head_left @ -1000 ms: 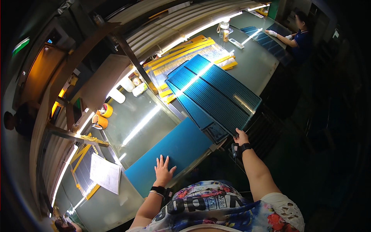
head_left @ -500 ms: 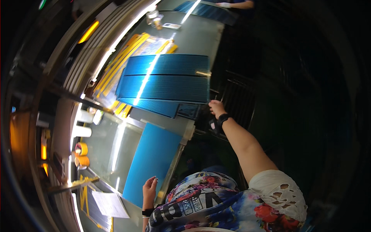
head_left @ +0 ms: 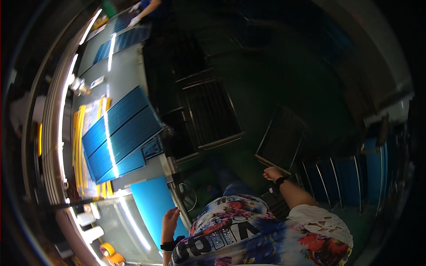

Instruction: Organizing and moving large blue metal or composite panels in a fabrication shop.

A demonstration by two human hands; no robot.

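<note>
Plain blue sheet (head_left: pixel 153 204), flat on grey table (head_left: pixel 126 66)

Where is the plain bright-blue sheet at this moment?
In the head view, the plain bright-blue sheet lies on the worktable, left of centre and low, beside the left hand and below the patterned blue panels in the picture.

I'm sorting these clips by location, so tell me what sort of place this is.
Probably a factory workshop: patterned blue panels lie overlapping on a long workbench, and a co-worker's white-gloved hand shows near its far end.
</note>
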